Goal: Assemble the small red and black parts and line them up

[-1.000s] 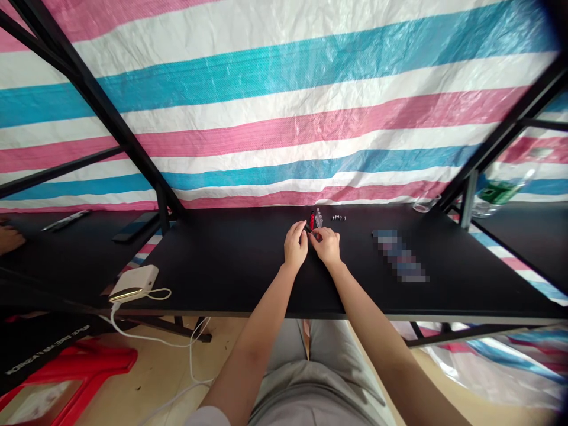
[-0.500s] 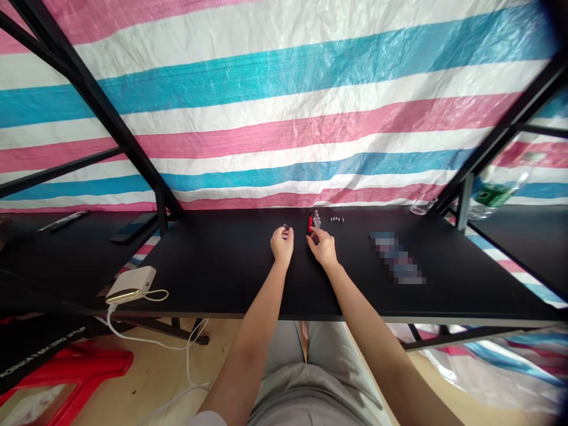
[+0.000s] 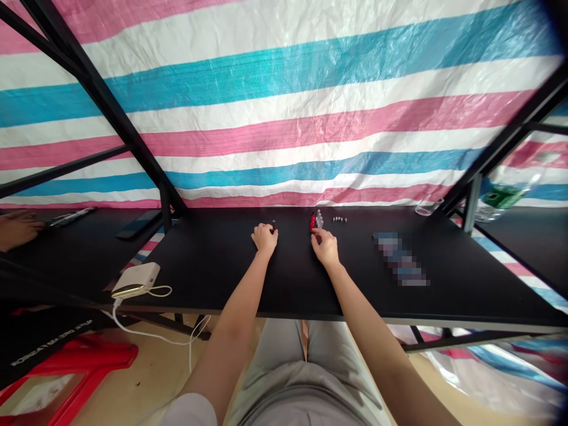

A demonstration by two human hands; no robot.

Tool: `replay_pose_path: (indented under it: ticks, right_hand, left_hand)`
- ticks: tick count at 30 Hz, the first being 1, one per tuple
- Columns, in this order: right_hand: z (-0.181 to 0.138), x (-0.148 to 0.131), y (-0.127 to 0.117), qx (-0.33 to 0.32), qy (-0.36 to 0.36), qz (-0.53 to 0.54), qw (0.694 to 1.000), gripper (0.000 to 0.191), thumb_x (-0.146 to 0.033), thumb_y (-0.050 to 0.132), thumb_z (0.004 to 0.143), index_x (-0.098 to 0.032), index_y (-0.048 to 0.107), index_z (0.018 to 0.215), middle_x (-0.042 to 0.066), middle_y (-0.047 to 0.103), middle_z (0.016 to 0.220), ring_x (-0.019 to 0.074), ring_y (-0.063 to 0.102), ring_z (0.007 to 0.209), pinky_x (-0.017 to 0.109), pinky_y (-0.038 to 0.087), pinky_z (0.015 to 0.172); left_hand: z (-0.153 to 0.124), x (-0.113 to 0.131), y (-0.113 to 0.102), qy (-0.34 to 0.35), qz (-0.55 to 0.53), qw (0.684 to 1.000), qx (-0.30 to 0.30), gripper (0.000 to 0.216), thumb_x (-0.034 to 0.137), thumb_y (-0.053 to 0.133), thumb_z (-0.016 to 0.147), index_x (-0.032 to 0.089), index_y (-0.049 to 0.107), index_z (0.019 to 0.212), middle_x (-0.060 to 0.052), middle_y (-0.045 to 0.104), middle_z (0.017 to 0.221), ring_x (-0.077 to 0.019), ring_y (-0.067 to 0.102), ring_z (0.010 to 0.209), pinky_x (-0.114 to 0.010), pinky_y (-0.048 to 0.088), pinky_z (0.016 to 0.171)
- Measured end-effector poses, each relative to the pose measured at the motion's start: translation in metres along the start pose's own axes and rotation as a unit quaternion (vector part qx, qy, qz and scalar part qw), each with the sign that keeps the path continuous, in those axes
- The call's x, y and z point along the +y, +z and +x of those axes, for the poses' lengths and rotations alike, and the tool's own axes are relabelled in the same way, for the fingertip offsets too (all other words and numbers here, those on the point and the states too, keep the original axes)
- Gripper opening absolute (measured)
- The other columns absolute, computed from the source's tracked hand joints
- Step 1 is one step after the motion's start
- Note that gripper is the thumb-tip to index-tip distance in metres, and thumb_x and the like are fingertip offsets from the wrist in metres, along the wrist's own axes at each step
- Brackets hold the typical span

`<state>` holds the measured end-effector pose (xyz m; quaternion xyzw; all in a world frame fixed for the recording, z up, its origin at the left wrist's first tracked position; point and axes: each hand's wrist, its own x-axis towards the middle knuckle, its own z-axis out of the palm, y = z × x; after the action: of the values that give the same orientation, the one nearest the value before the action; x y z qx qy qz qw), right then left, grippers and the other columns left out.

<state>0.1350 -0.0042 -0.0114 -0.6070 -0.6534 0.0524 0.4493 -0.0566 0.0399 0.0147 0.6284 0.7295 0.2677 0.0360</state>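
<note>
My left hand is closed at the middle of the black table, its fingertips pinching a small dark piece that stands upright with a pale top. To the right, my right hand curls its thumb and index finger together at the near end of a row of small red pieces. What lies between those fingertips is too small to make out. Just beside the red row stand several small clear pieces. Farther right, several tiny silvery pieces lie in a line.
A pixelated flat item lies to the right, with a clear cup behind it. A white box with a cable sits at the left front corner. Another person's hand rests at far left, near a dark phone. Metal frame bars flank the table.
My left hand has moved left, away from the red row, with the small dark piece. My right hand stays by the red pieces. Another person's hand has come farther into view at left.
</note>
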Motion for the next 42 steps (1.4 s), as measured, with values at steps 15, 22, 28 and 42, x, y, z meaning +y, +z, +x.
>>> replay_pose_path:
  ticks: [15,22,28,42]
  right_hand:
    - [0.000,-0.003,-0.003,0.031,0.062,-0.044,0.997,0.025,-0.022,0.042,0.078,-0.017,0.062,0.091,0.006,0.065,0.083,0.0189,0.054,0.079,0.032,0.034,0.074]
    - [0.000,-0.002,-0.002,0.041,0.092,-0.071,0.992,0.025,-0.023,0.041,0.078,-0.018,0.061,0.091,0.008,0.062,0.094,0.0211,0.051,0.089,0.034,0.035,0.076]
    - [-0.003,0.005,0.005,0.041,0.090,-0.082,0.992,0.022,-0.022,0.045,0.076,-0.019,0.062,0.089,0.010,0.058,0.107,0.0247,0.048,0.103,0.043,0.034,0.086]
    - [-0.003,0.009,0.013,-0.030,0.070,-0.127,0.989,0.028,-0.029,0.049,0.080,-0.022,0.060,0.105,0.012,0.053,0.118,0.0284,0.041,0.113,0.056,0.023,0.094]
  left_hand:
    - [-0.034,0.049,-0.006,0.276,-0.056,0.958,0.051,0.038,0.027,0.040,0.085,0.021,0.044,0.123,-0.010,0.050,0.124,-0.0225,0.042,0.116,-0.038,0.031,0.095]
    - [-0.040,0.069,0.015,0.304,0.009,0.951,-0.061,0.054,0.025,0.044,0.084,0.026,0.027,0.136,-0.009,0.041,0.133,-0.0240,0.040,0.115,-0.038,0.035,0.087]
    - [-0.031,0.074,0.024,0.266,-0.060,0.960,-0.056,0.025,0.020,0.046,0.083,0.021,0.056,0.105,-0.007,0.061,0.098,-0.0211,0.053,0.096,-0.036,0.038,0.084]
    - [-0.044,0.033,0.024,-0.005,-0.470,0.882,0.004,0.016,0.027,0.062,0.072,0.015,0.062,0.082,-0.007,0.067,0.079,-0.0149,0.063,0.073,-0.027,0.049,0.070]
